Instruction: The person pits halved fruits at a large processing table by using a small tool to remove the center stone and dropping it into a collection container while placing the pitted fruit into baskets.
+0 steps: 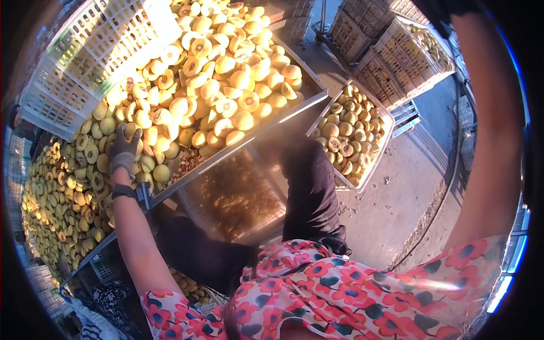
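Nearest, at five o'clock, is a floral shirt (351, 283). Between one and two, the gloved right hand (456, 10) is raised, too dark to tell its fingers' state. At nine, the gloved left hand (123, 152) touches halved yellow fruit (209, 89) heaped on the desk (243, 144); thumb and fingers stand apart, but whether they grip a piece I cannot tell. Beyond, at two, sits a fruit-filled crate (387, 139), then stacked crates (391, 73), any writing too small to read.

A metal-rimmed table (256, 134) bears heaped yellow fruit halves (243, 120) and small brown bits (191, 161).
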`<state>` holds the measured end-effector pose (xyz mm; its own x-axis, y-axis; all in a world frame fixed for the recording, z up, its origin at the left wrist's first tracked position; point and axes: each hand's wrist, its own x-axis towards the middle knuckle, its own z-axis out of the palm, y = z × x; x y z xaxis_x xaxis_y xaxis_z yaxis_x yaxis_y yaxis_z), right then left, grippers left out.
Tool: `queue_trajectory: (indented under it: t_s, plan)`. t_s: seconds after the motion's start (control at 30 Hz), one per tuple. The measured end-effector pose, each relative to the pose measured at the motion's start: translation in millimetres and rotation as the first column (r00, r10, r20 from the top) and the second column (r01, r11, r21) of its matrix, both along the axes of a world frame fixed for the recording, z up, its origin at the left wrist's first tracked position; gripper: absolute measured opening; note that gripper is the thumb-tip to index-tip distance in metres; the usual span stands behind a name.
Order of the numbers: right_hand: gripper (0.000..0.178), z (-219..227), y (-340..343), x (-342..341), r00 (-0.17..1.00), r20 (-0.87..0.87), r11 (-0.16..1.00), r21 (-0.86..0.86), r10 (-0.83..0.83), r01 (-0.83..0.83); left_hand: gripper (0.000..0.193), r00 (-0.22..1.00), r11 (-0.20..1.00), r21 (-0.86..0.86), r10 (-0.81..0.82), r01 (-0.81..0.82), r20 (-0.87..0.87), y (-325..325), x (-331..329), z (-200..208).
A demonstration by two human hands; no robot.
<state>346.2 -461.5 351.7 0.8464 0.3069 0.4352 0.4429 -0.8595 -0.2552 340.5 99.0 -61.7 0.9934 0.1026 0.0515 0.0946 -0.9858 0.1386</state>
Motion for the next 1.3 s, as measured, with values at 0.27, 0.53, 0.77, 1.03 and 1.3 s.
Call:
queue_trajectory:
  t_s: [0.27, 0.53, 0.77, 1.03, 1.3]
  plan:
    - [0.030, -137, 139, 65, 0.929, 0.356, 0.930, -0.366, 0.099, 0.042, 0.073, 0.990, 0.993, -0.061, -0.090, 0.097, 0.107, -50, -36, -34]
    - [0.029, -330, 215, 13, 0.969, -0.144, 0.923, 0.357, 0.203, -0.140, 0.066, 0.694, 0.932, -0.091, -0.192, 0.350, 0.694, -73, -24, -7]
    - [0.028, -387, 254, -11, 0.994, -0.059, 0.996, -0.015, 0.090, -0.091, 0.064, 0.890, 0.925, -0.244, -0.168, 0.291, 0.423, -79, 55, 30]
    - [0.040, -394, 256, -32, 0.950, 0.137, 0.853, 0.417, 0.282, -0.314, 0.044, 0.956, 0.972, -0.031, -0.225, 0.235, 0.190, -139, 30, 56]
    - [0.042, -401, 251, -55, 0.892, -0.170, 0.661, 0.731, 0.418, -0.170, 0.033, 0.891, 0.920, -0.064, -0.354, 0.386, 0.284, -135, -5, 79]
